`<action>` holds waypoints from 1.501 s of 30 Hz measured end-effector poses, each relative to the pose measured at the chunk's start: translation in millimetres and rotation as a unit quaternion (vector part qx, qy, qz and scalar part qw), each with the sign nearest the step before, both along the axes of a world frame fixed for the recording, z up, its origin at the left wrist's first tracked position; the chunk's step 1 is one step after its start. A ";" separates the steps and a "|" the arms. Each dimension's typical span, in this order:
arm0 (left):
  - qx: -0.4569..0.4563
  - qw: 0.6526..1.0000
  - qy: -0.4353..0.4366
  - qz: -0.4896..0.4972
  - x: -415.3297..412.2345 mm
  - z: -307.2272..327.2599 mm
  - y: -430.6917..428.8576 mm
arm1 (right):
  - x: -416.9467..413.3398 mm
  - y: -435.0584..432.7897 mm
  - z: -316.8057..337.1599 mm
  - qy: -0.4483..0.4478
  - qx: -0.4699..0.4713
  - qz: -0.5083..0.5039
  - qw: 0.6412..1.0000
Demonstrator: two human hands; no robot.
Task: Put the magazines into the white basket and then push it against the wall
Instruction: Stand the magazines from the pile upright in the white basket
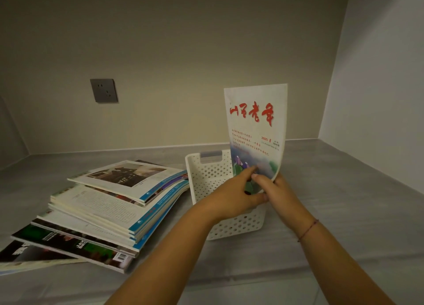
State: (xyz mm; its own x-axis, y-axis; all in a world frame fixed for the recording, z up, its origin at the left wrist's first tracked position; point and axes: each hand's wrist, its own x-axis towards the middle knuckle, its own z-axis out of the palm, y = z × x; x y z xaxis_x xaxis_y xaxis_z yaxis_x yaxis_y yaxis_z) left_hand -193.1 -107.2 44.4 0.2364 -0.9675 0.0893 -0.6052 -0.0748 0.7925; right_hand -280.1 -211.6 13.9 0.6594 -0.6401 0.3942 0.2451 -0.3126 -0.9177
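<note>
A white magazine (pixel 255 130) with red lettering stands upright, its lower edge inside the white perforated basket (pixel 207 176) on the grey counter. Both hands grip its bottom part: my left hand (pixel 231 193) from the left, my right hand (pixel 275 194) from the right and behind. The basket's near wall shows under my wrists, and it stands a little away from the back wall. A slanted stack of several magazines (pixel 110 203) lies left of the basket, touching or nearly touching its left side.
The beige back wall (pixel 174 63) carries a grey power socket (pixel 103 90). A white side wall (pixel 378 86) closes the right. The grey counter (pixel 332 190) runs to both walls, with open surface right of the basket and a front edge near the bottom.
</note>
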 end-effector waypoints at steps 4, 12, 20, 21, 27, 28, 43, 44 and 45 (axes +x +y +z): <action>0.020 0.999 -0.029 0.012 1.0 1.1 -8.6 | 5.9 0.2 -1.4 -0.011 0.018 -0.030 0.999; -0.001 0.999 -0.011 0.033 10.6 2.1 -14.2 | 5.3 -4.9 -7.1 0.048 -0.045 -0.036 0.997; 0.088 0.986 0.143 -0.005 21.3 8.9 -16.1 | 14.9 -13.3 4.1 0.035 -0.016 -0.091 0.995; 0.082 0.986 0.147 -0.012 20.2 8.8 -16.4 | 16.9 -13.0 6.2 0.038 -0.017 -0.104 0.994; 0.020 0.993 0.111 -0.024 19.0 1.6 -17.3 | 23.4 -10.6 6.1 0.052 -0.037 -0.141 0.988; 0.006 0.995 0.102 -0.004 19.1 0.7 -17.0 | 23.7 -9.9 5.1 0.050 -0.040 -0.143 0.988; 0.139 0.780 -0.147 0.593 184.3 -52.4 98.6 | 22.4 -11.8 2.4 0.074 -0.031 -0.138 0.987; 0.164 0.782 -0.144 0.583 188.0 -53.9 99.0 | 22.6 -11.8 2.4 0.077 -0.031 -0.141 0.987; 0.188 0.785 -0.138 0.574 190.7 -53.8 98.9 | 22.6 -11.6 2.3 0.079 -0.034 -0.143 0.986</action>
State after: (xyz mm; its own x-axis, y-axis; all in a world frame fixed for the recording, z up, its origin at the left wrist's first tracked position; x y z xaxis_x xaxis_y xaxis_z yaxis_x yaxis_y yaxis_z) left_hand -2.4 -8.3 -9.4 0.9935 -0.1025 0.0497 -0.1139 -0.8933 0.4349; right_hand -257.5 -223.2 16.2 0.5121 -0.7846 0.3495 -0.0065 -0.4105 -0.9118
